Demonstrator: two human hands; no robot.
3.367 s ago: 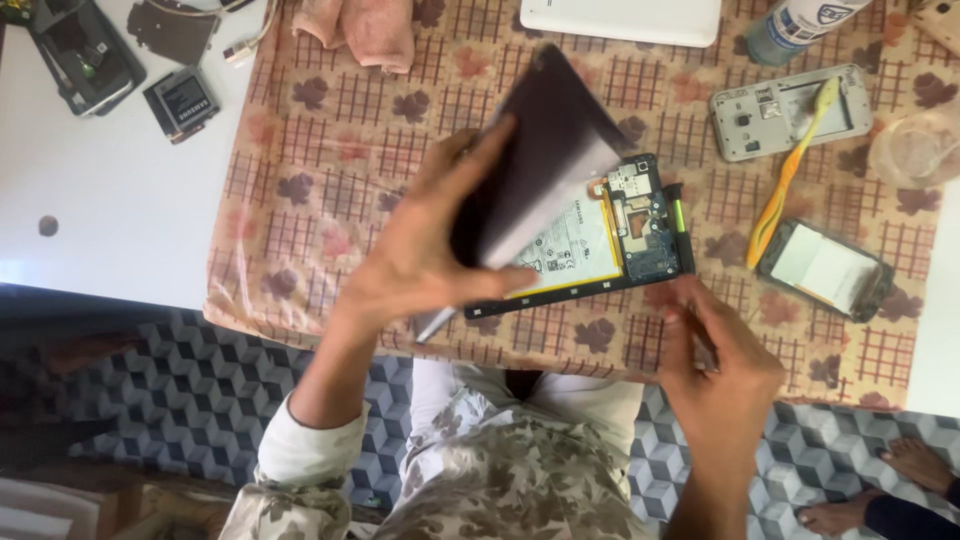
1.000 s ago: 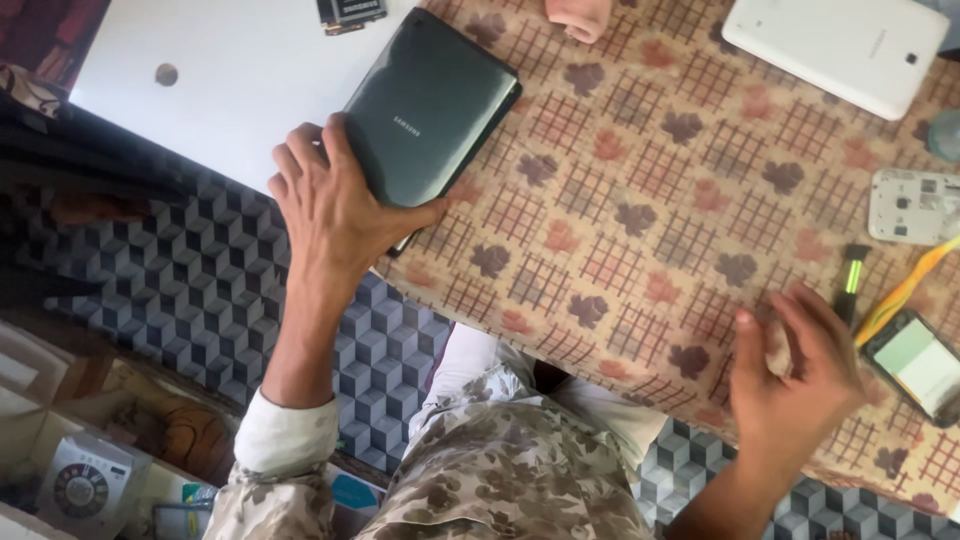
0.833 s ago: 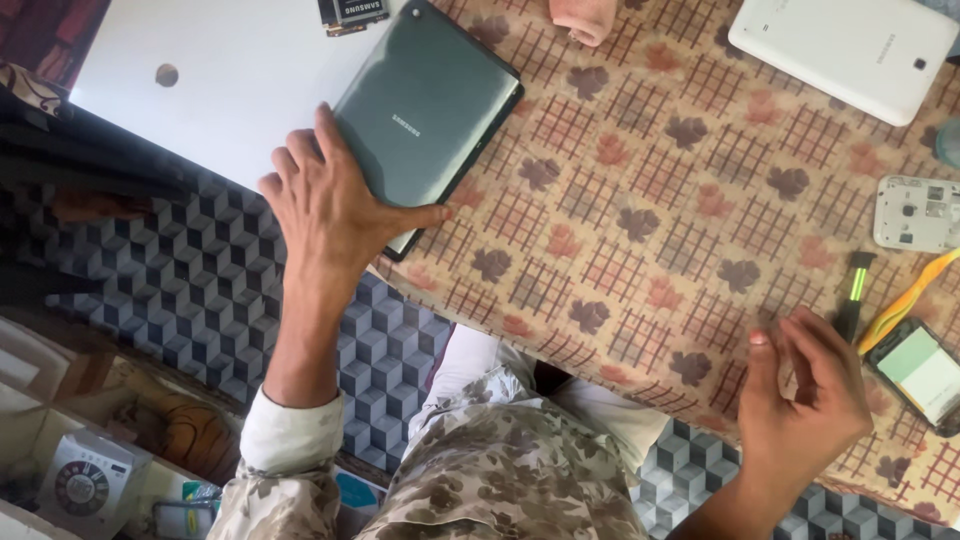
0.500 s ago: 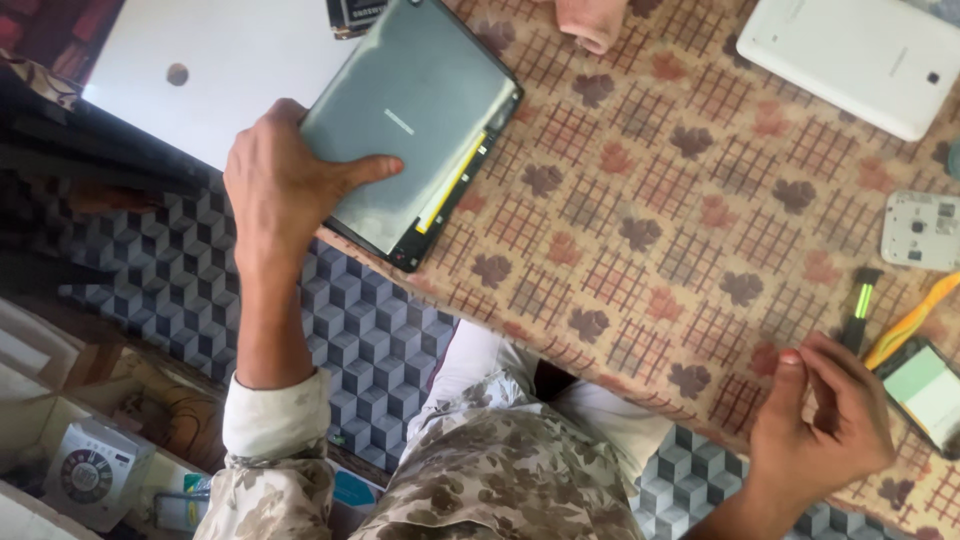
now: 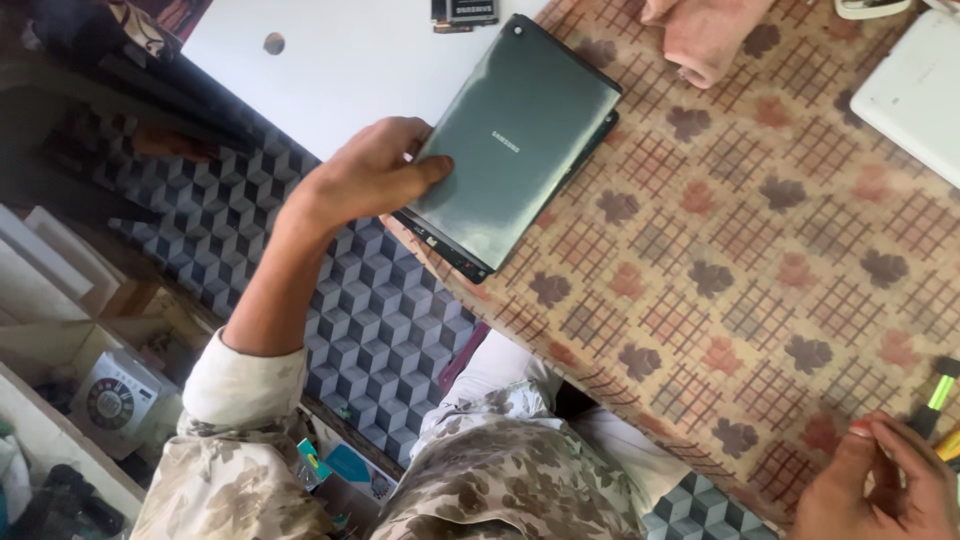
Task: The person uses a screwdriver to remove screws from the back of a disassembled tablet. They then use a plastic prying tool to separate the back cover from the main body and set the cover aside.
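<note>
Head view, looking down: the left hand (image 5: 365,180) grips a dark grey-green rectangular tablet (image 5: 515,140) by its lower left long edge, thumb laid flat across the smooth back cover and the other fingers curled under the edge. The tablet lies back side up and slanted, its near corner over the table's edge and its far corner pointing toward the top of the frame; along its lower rim the cover stands slightly off the body, showing a thin dark seam. It rests partly on a beige patterned tablecloth (image 5: 760,270) with brown leaf and grid motifs, partly over a plain white tabletop (image 5: 350,60).

The right hand (image 5: 885,490) sits at the bottom right corner, off the tablet, fingers curled loosely together; whether it pinches anything I cannot tell. Just beside it lie a black-and-green tool (image 5: 935,395) and a yellow strip at the frame's edge.

Farther out, a pink folded cloth (image 5: 705,35) lies at the top of the tablecloth, a white flat device (image 5: 915,90) at the upper right, and a small dark part (image 5: 465,12) at the top edge. Below the table, a floor (image 5: 370,310) with a grey cube pattern shows.
</note>
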